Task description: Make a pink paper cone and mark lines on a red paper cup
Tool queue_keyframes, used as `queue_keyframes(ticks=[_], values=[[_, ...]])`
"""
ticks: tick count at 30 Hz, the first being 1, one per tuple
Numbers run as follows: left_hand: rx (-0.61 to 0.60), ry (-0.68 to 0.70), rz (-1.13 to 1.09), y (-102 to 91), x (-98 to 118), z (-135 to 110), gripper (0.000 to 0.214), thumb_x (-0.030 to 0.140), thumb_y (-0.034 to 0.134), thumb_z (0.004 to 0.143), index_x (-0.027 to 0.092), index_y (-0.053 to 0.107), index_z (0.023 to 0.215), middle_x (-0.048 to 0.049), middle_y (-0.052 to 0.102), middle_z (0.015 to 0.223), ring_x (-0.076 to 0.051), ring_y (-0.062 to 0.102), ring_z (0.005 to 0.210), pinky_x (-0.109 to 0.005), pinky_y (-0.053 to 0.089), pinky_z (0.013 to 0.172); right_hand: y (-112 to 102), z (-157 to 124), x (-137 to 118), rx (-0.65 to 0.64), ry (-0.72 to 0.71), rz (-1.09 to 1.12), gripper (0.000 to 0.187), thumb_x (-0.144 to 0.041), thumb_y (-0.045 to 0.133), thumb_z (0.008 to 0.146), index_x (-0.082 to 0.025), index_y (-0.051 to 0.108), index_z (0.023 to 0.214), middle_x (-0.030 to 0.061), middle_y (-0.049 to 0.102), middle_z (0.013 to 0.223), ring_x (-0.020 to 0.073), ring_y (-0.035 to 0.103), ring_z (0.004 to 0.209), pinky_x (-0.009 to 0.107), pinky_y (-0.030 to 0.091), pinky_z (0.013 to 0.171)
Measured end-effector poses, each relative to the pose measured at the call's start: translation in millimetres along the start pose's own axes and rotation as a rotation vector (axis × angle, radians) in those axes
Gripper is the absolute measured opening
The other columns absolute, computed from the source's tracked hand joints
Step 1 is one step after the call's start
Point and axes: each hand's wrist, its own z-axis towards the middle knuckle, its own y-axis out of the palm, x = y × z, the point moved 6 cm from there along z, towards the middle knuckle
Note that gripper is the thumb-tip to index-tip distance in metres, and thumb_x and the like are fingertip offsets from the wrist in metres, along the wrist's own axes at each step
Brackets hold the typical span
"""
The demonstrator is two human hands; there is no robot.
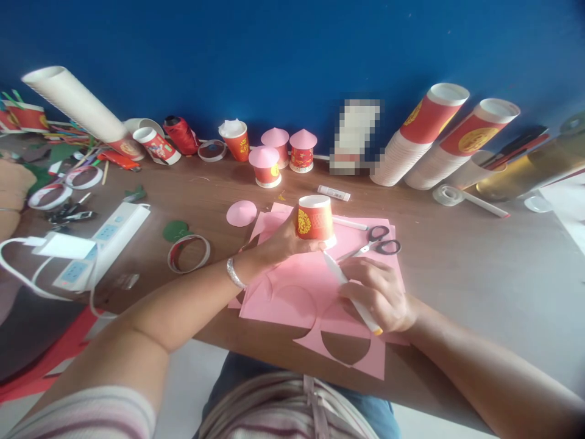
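My left hand [278, 241] grips a red paper cup [315, 218] with a yellow emblem, held upside down on a sheet of pink paper [292, 292]. My right hand [377, 292] holds a white pen [350, 289] with an orange end, its tip touching the paper at the cup's rim. The pink paper has round holes cut out of it, one near the table's front edge. A silver bracelet sits on my left wrist.
Scissors [377, 241] lie just right of the cup. A pink paper cone [241, 213] and a glue stick [333, 193] lie behind it. Cups with pink cone tops [267, 164] stand by the blue wall, stacks of cups [425, 131] lie at right, a power strip [103, 244] at left.
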Motion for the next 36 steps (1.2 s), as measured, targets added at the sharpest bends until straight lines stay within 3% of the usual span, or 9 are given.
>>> queue_keyframes(ticks=[4,8,13,16,20,26,29,33,36], values=[[-0.095,0.015,-0.079,7.2,6.3,1.7,0.035,0.029,0.087,0.081,0.019,0.063,0.103,-0.0018,0.064,0.094,-0.017,0.059,0.088,-0.032,0.049,0.082,-3.3,-5.9,10.3,0.093,0.127,-0.117,0.041,-0.031,0.056,0.107,-0.024,0.055,0.147,0.0083,0.072,0.1,0.0239,0.072,0.088,0.037,0.061,0.07],[-0.093,0.008,-0.213,6.0,1.3,5.0,0.029,0.027,0.083,0.083,0.021,0.066,0.106,-0.0024,0.068,0.098,-0.018,0.064,0.093,-0.035,0.052,0.086,-3.9,-12.5,19.0,0.138,0.206,-0.082,0.042,-0.033,0.059,0.106,-0.031,0.055,0.147,0.0072,0.073,0.106,0.0246,0.074,0.092,0.037,0.062,0.072],[-0.129,-0.035,-0.296,2.4,-13.2,3.7,0.037,0.03,0.08,0.086,0.026,0.066,0.12,-0.0049,0.07,0.115,-0.023,0.068,0.107,-0.039,0.054,0.095,-1.2,-6.3,18.8,0.104,0.159,-0.043,0.034,-0.029,0.059,0.105,-0.029,0.057,0.138,0.0079,0.073,0.108,0.0258,0.076,0.099,0.039,0.064,0.076],[-0.17,-0.052,-0.198,4.9,-10.8,-1.7,0.035,0.031,0.082,0.089,0.025,0.066,0.119,-0.0037,0.067,0.108,-0.02,0.064,0.103,-0.037,0.052,0.094,0.6,-2.7,15.7,0.074,0.136,-0.072,0.026,-0.031,0.056,0.107,-0.028,0.059,0.133,0.0104,0.072,0.116,0.0256,0.076,0.103,0.038,0.065,0.075],[-0.117,-0.1,-0.102,5.8,-4.7,-6.7,0.042,0.025,0.087,0.085,0.024,0.064,0.12,-0.0027,0.063,0.11,-0.019,0.06,0.102,-0.034,0.05,0.091,2.2,-2.0,10.3,0.032,0.09,-0.078,0.024,-0.028,0.057,0.106,-0.025,0.061,0.129,0.0127,0.072,0.122,0.0249,0.075,0.105,0.037,0.064,0.078],[-0.096,-0.05,-0.218,2.7,-8.1,-1.7,0.041,0.026,0.083,0.088,0.025,0.064,0.124,-0.0041,0.064,0.114,-0.02,0.062,0.107,-0.034,0.052,0.094,0.3,-1.1,11.6,0.042,0.083,-0.095,0.024,-0.03,0.057,0.107,-0.025,0.061,0.13,0.0129,0.071,0.118,0.029,0.073,0.114,0.044,0.065,0.086],[-0.139,-0.053,-0.255,2.9,-11.5,0.4,0.037,0.026,0.081,0.089,0.024,0.063,0.122,-0.0045,0.065,0.108,-0.019,0.064,0.1,-0.033,0.053,0.088,1.7,0.5,10.3,0.027,0.065,-0.111,0.022,-0.028,0.058,0.106,-0.022,0.061,0.127,0.0153,0.072,0.118,0.03,0.072,0.12,0.044,0.065,0.088],[-0.142,-0.088,-0.065,5.1,-7.4,-0.5,0.046,0.027,0.086,0.084,0.023,0.061,0.123,-0.0051,0.065,0.113,-0.021,0.062,0.104,-0.035,0.052,0.088,4.3,1.5,8.4,0.003,0.055,-0.082,0.022,-0.025,0.057,0.105,-0.023,0.061,0.127,0.015,0.073,0.123,0.0301,0.071,0.124,0.043,0.065,0.087],[-0.114,-0.106,0.01,6.3,-2.5,-0.8,0.059,0.026,0.09,0.08,0.024,0.058,0.13,-0.0058,0.064,0.119,-0.024,0.061,0.11,-0.038,0.052,0.093,4.0,2.2,6.5,0.003,0.028,-0.083,0.022,-0.021,0.057,0.105,-0.018,0.061,0.126,0.017,0.072,0.121,0.0296,0.072,0.119,0.042,0.065,0.084]])
